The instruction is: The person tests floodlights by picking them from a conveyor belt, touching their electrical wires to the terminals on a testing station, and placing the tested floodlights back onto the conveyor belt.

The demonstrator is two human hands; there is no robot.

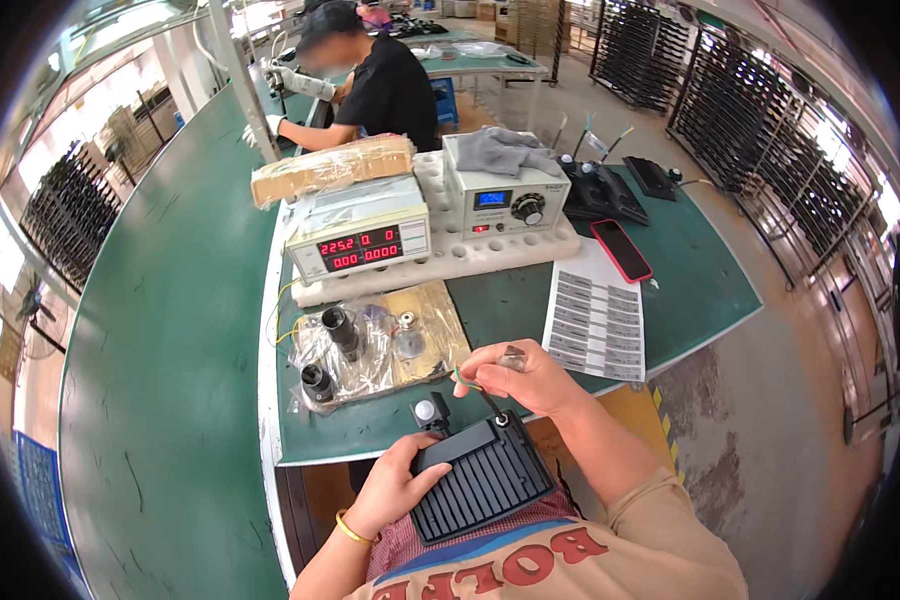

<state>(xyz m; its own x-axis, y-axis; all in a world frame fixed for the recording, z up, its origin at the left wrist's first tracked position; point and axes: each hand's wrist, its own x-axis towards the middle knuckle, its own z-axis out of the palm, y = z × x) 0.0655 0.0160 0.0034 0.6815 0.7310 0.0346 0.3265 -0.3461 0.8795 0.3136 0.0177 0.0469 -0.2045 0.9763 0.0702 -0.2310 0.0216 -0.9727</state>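
Note:
A black floodlight with a ribbed back rests against my lap at the table's front edge. On its far-left corner sits a motion sensor with a white dome. My left hand grips the light's left side, thumb over the ribs. My right hand is closed by the cable that rises from the light's far side. Thin green and yellow wires show at its fingertips. Between thumb and forefinger is a small shiny piece, too unclear to name.
Ahead lies a taped board with black sockets. Behind it stand a power meter and a dial-fronted supply on white foam. A label sheet and phone lie right. A co-worker sits beyond, beside a green conveyor.

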